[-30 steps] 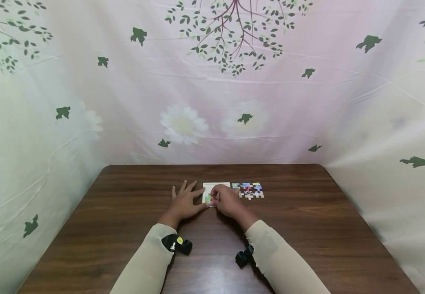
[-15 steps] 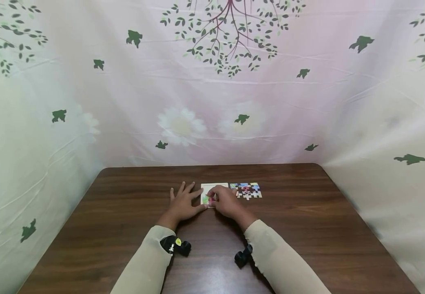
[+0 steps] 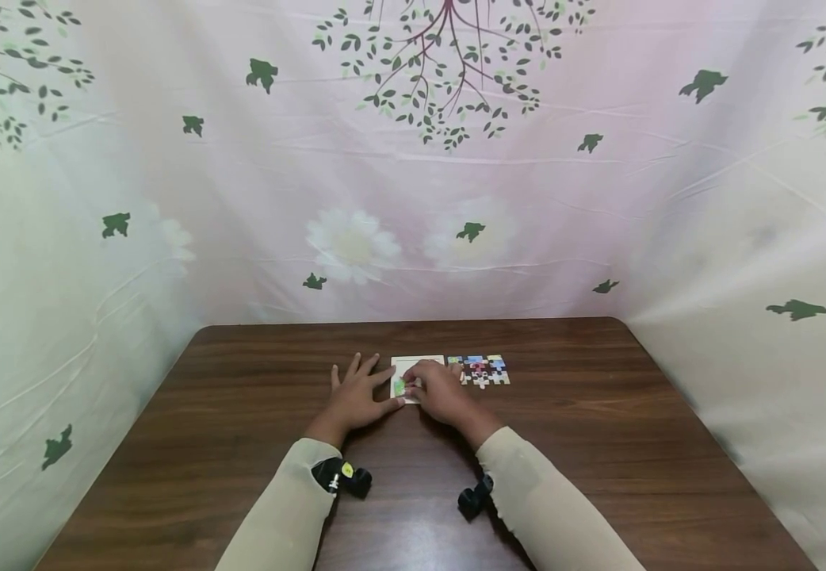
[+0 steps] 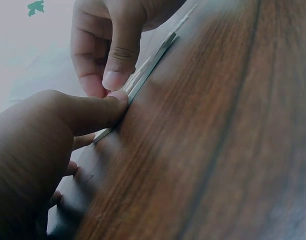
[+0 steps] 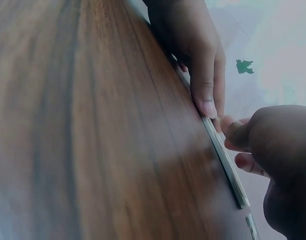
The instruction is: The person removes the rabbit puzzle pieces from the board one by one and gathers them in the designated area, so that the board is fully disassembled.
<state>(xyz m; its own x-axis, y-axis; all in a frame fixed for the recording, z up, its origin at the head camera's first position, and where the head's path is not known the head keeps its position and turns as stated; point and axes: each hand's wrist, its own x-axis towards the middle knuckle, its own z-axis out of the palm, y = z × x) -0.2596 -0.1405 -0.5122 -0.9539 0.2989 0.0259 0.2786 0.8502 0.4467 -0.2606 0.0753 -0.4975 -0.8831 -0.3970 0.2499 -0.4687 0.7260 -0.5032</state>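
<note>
A small white puzzle board [image 3: 416,359] lies on the table between the two hands, with a green patch of picture at its lower left. My left hand [image 3: 357,398] rests beside it with fingers spread, thumb and index finger at its left edge; in the left wrist view the thumb [image 4: 100,112] presses the board's rim. My right hand [image 3: 447,392] bends over the board, fingers curled, and seems to pinch a small puzzle piece, mostly hidden by the fingers. In the right wrist view the right fingertips [image 5: 235,131] meet close to the left thumb at the board's edge.
Just right of the board lie several interlocking puzzle pieces [image 3: 480,366] in blue, red and pale colours. The brown wooden table [image 3: 598,468] reaches back to a printed cloth [image 3: 413,190] hung behind and at both sides. Each sleeve carries a black wrist camera [image 3: 359,481].
Less of the pink-red patch shows under the right fingers, which have shifted slightly over the board. The left hand keeps its place. The head view has tilted a little.
</note>
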